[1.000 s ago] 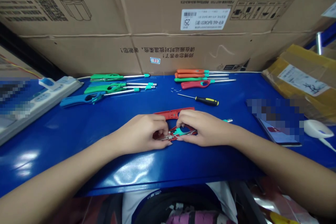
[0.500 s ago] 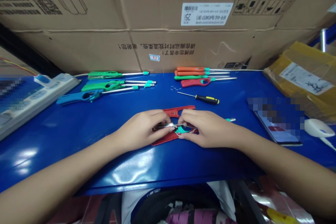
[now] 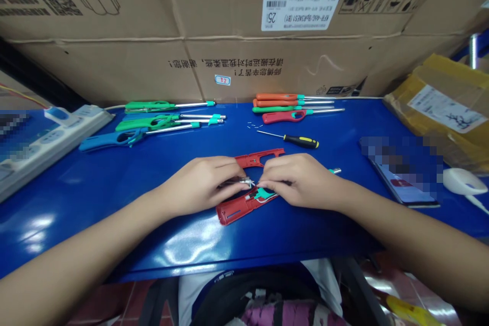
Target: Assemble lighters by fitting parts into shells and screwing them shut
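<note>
An opened red lighter shell lies on the blue table (image 3: 114,183) in two halves: one half (image 3: 239,208) sits near the front, the other half (image 3: 260,157) behind my hands. My left hand (image 3: 204,183) is closed on a small silver metal part (image 3: 240,181) lifted just above the front half. My right hand (image 3: 301,178) pinches next to that part, over a teal trigger piece (image 3: 263,194) with thin wires. A metal nozzle tip (image 3: 335,170) sticks out to the right of my right hand.
Green and blue long lighters (image 3: 153,123) lie at the back left, orange, green and red ones (image 3: 290,107) at the back middle. A black-and-yellow screwdriver (image 3: 296,139) lies behind my hands. A power strip (image 3: 46,137) is left, a phone (image 3: 401,183) right, cardboard boxes (image 3: 244,30) behind.
My hands have lifted the silver part off the front shell half, which is now uncovered and lies angled toward me. The view has tilted slightly.
</note>
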`<state>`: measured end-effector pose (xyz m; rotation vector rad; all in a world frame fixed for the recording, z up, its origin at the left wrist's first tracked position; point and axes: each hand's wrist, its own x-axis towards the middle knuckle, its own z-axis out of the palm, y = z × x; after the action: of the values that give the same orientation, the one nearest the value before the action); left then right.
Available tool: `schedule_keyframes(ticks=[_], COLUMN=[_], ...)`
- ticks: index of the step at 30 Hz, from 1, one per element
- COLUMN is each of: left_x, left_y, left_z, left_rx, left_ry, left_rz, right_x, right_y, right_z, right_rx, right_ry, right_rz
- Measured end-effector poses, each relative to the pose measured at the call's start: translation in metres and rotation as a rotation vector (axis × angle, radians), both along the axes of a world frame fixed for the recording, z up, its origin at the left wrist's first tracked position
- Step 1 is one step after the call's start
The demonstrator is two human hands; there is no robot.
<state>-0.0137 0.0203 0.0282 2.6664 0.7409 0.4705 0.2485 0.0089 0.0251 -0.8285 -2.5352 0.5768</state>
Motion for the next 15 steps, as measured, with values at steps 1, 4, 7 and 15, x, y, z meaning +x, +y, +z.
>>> schedule_keyframes(ticks=[1,4,7,15], left_x=[-0.0021,-0.0071,-0.0080,-0.0012], left_y=[0.0021,0.0079,0.0096,0.0011], left_z=[0.0004,0.0005,-0.0006,-0.0001], left_rx=[0.008,0.000,0.000,0.094], left_ry=[0.004,0.025,0.070,0.109], left_rz=[0.005,0.025,0.002,0.040], right_x=[0.0016,0.0058,0.0071,-0.0001], right_y=[0.0007,0.0023,0.0017,-0.0039], right_z=[0.0016,0.0062,0.0080,0.0037], right_rx=[-0.003,0.006,0.027,-0.074], right_ry=[0.010,0.016,-0.069,-0.231], right_rz=[-0.008,-0.029,-0.027,-0.022])
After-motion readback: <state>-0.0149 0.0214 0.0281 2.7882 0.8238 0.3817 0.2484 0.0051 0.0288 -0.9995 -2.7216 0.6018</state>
